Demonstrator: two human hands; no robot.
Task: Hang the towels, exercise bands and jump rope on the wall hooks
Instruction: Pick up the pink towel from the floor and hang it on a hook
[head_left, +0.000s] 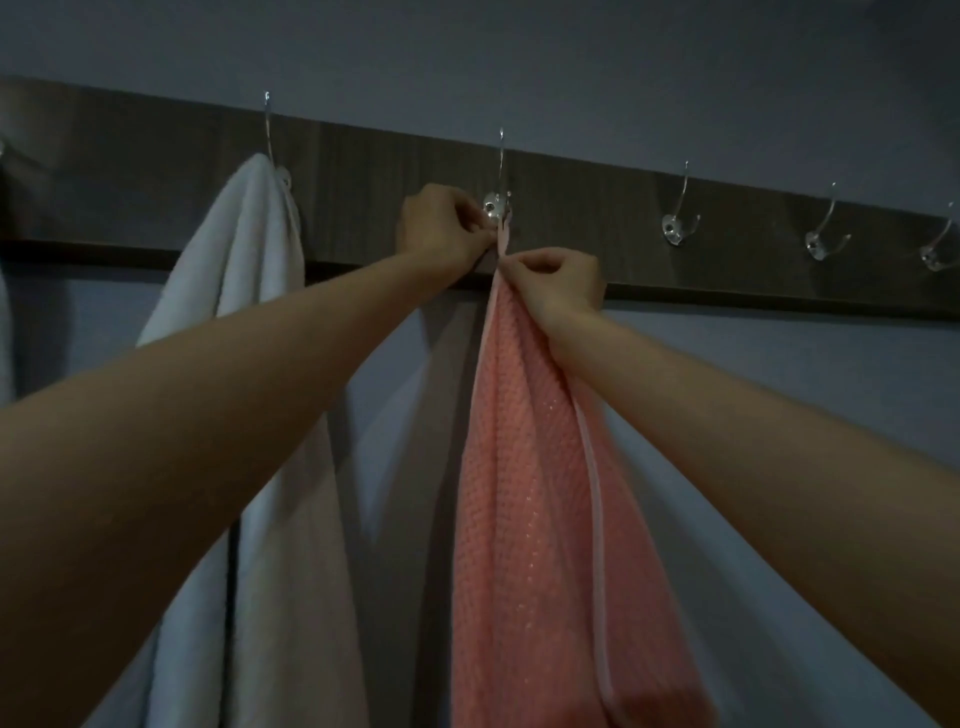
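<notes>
The step in hand is hanging the pink towel (530, 467) on the middle hook (497, 205). The left hand (441, 223), just left of that hook, has its fingers (470, 228) curled and pinching the towel's top edge at the hook's base. The right hand (558, 280), just below and right of the hook, pinches the same edge, and the rest of the towel hangs straight down under it. Whether the cloth is already caught on the hook cannot be told. The next move likely calls for seating the edge over the prong before either hand lets go.

The hook sits on a dark wooden board (363, 171) fixed to a blue-grey wall (519, 52) in a dim room. A white towel (249, 260) hangs left of the hook; three bare hooks (675, 228) stand to its right. No bands or rope are in view.
</notes>
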